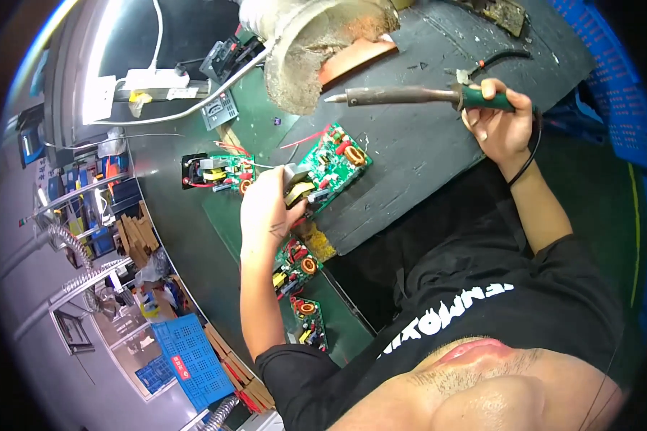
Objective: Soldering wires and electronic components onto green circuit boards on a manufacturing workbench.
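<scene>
My right hand (pixel 505 131) is closed round the dark green handle of a soldering iron (pixel 406 95). Its long metal barrel points left across the bench, with the tip raised near the fume hood's rim. With my left hand (pixel 263 205) I grip the near end of a green circuit board (pixel 331 169), which carries a copper-wound ring coil, red parts and a yellow-taped transformer. A red wire sticks out from its far edge. The fingertips are partly hidden behind the components. The iron's tip and the board are apart.
More circuit boards lie to the left (pixel 226 172) and nearer me (pixel 302 262) on the green mat. A stained fume hood (pixel 295 65) overhangs the bench (pixel 402 165). Beyond are a grey meter-like box (pixel 220 110) and a power strip (pixel 154 79). Blue crates (pixel 194 359) stand at the left.
</scene>
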A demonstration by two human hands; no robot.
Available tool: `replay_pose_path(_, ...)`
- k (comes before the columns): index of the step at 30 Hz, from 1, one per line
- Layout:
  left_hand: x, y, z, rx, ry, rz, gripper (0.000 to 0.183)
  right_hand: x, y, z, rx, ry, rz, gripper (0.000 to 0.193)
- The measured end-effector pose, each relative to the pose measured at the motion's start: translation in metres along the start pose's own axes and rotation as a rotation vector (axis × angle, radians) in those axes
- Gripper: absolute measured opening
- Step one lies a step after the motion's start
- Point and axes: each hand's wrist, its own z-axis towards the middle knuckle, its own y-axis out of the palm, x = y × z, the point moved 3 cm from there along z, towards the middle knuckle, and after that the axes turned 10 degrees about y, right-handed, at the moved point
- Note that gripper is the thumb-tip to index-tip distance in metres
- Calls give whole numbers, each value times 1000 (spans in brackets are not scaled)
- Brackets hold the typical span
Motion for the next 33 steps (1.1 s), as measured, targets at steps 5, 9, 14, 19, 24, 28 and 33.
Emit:
replay_pose_path(5,71,-64,-7,-256,-54,229,40,0,0,0,12,-3,-5,45)
replay_pose_path(9,133,-132,9,89,358,-787,4,-1,1,1,-23,23,40,44)
replay_pose_path(14,170,-113,47,162,381,-1203,12,1,-11,1,587,-2,58,42)
replay_pose_path(19,199,-76,26,62,323,-1379,15,-5,3,-6,77,52,53,36)
replay_pose_path(24,207,-67,-3,95,310,-1444,19,-6,-3,-4,-47,70,46,40)
replay_pose_path(28,194,-85,-20,87,299,-1434,22,-1,-4,3,-121,89,57,42)
replay_pose_path(33,179,-114,-28,81,308,-1404,26,-8,-6,1,-13,84,3,45)
